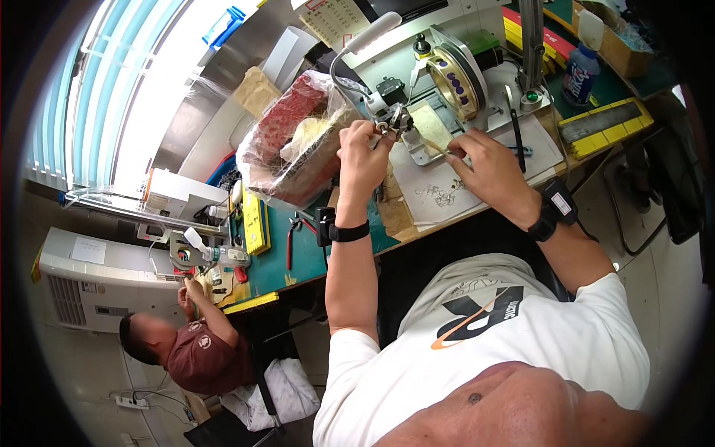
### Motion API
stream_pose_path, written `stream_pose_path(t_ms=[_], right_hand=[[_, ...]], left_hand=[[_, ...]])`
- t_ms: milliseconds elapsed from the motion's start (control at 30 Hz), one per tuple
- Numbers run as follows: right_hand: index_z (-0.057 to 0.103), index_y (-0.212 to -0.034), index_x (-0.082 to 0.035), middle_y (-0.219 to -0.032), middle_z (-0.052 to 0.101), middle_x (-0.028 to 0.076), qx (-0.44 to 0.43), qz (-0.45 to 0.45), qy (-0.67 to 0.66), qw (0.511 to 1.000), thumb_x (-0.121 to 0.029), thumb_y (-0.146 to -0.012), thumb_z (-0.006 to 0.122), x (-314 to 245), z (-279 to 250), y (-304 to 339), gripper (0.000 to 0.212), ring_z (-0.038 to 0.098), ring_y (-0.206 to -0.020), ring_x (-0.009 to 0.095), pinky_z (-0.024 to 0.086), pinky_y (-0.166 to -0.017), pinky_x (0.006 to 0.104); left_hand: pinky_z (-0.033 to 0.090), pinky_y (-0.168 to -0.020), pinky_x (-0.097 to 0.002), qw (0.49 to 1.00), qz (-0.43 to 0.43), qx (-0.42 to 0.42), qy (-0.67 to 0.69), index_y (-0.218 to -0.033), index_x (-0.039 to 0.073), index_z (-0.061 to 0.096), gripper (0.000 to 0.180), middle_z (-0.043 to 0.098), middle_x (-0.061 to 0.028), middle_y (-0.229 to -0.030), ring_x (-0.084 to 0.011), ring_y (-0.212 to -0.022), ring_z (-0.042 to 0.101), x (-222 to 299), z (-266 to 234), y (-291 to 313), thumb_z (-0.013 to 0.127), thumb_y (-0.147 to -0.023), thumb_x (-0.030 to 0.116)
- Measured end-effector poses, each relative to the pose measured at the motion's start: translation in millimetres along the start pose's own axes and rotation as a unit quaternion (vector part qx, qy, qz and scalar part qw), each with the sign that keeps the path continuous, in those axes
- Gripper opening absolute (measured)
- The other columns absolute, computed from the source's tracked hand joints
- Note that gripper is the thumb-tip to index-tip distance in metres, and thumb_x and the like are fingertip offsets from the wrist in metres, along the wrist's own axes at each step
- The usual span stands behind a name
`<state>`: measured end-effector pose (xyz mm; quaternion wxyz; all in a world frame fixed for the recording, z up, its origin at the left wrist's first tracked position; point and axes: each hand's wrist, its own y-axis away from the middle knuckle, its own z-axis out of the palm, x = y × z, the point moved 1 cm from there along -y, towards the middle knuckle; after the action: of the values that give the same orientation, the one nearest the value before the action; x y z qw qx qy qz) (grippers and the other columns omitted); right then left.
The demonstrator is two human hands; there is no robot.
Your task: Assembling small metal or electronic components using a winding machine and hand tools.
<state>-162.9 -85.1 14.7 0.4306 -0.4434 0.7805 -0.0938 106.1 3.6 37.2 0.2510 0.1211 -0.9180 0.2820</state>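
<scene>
partly hidden – small part behind left hand (363,153), right hand (488,165) pinching thin tool (439,149)

I see a shiny brass-coloured metal ring (456,83) on the machine, crinkled glossy plastic bag (294,138), matt white paper sheet (447,190), smooth green tabletop (309,257).

Strong daylight pours in from the window (126,97) at upper left, which is blown out to near white with its blinds washed pale. The counter (313,253) is evenly and brightly lit, with only soft shadows under the hands. The fisheye lens bends straight edges hard toward the rim, and a black vignette rings the picture. The centre is fairly sharp; detail smears and softens toward the edges.
</scene>
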Motion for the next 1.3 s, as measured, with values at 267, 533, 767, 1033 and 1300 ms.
stream_pose_path(t_ms=[267, 533, 767, 1033, 1300], right_hand=[[0.069, -0.143, 0.004, -0.112, 0.074, 0.01, -0.04, 0.125, -0.335, 0.933, -0.023, -0.113, 0.07, -5, 21, -22, 0.041, 0.07, -0.091, 0.016, 0.057, -0.08, 0.033], [0.064, -0.136, -0.003, -0.099, 0.064, 0.001, 0.005, 0.229, -0.557, 0.798, -0.025, -0.118, 0.064, -27, 40, -51, 0.028, 0.06, -0.084, 0.008, 0.05, -0.076, 0.0265], [0.067, -0.117, -0.006, -0.087, 0.062, -0.002, 0.013, 0.248, -0.644, 0.723, -0.025, -0.118, 0.064, -27, 50, -67, 0.02, 0.056, -0.074, 0.007, 0.047, -0.069, 0.0247], [0.067, -0.114, -0.004, -0.09, 0.064, 0.0, 0.018, 0.246, -0.666, 0.704, -0.022, -0.117, 0.063, -11, 64, -71, 0.019, 0.056, -0.073, 0.007, 0.047, -0.067, 0.0243], [0.066, -0.12, -0.005, -0.102, 0.064, 0.001, 0.012, 0.298, -0.509, 0.807, -0.023, -0.117, 0.06, -9, 68, -89, 0.019, 0.057, -0.087, 0.009, 0.051, -0.075, 0.0313]], left_hand=[[0.057, -0.105, -0.0383, 0.988, 0.068, -0.01, 0.135, -0.127, 0.004, 0.08, 0.033, 0.08, -0.0132, -0.125, -0.0258, -0.113, 0.074, 63, -17, -31, 0.061, -0.104, -0.009], [0.055, -0.099, -0.0422, 0.983, 0.023, -0.135, 0.121, -0.117, 0.0, 0.076, 0.014, 0.079, -0.015, -0.115, -0.0328, -0.109, 0.071, 55, -22, -52, 0.063, -0.112, 0.001], [0.046, -0.106, -0.0496, 0.98, 0.183, 0.08, 0.001, -0.113, 0.004, 0.068, 0.006, 0.071, -0.0148, -0.128, -0.0369, -0.121, 0.065, 74, -8, -24, 0.061, -0.113, 0.005], [0.041, -0.11, -0.0515, 0.967, 0.205, 0.116, -0.097, -0.11, 0.004, 0.07, 0.007, 0.066, -0.0161, -0.139, -0.039, -0.133, 0.057, 89, 6, 6, 0.065, -0.105, 0.005], [0.057, -0.089, -0.0322, 0.99, 0.117, 0.003, 0.084, -0.118, -0.001, 0.078, 0.013, 0.078, -0.0112, -0.11, -0.0178, -0.098, 0.073, 59, -7, -46, 0.069, -0.11, 0.004]])
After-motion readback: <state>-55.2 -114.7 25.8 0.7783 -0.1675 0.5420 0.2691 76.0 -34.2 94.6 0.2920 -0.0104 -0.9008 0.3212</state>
